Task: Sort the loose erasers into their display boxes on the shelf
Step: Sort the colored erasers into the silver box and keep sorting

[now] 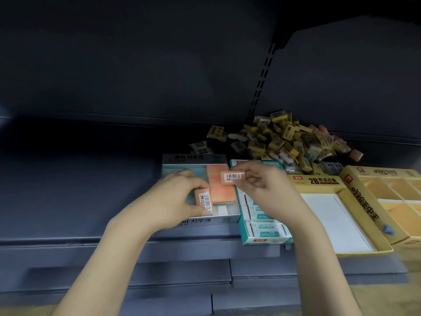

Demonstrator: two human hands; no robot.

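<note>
Two pale peach block erasers with white barcode labels in hand. Left hand [180, 197] pinches one [203, 201] just above the grey Korean-lettered display box [196, 221], which has more peach ones in it. Right hand [266, 188] pinches the other [232, 177] over that box's far end. Four boxes along the dark grey shelf [79, 179]: grey, teal-white [265, 240], two yellow [323, 181] [369, 201]. Heap of loose, mostly yellow-sleeved erasers [280, 140] behind; too many to count.

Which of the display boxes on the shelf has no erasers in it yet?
The yellow box marked 2B, third from the left: only its bare white floor shows. The grey box holds pink erasers, the green box white ones.
</note>
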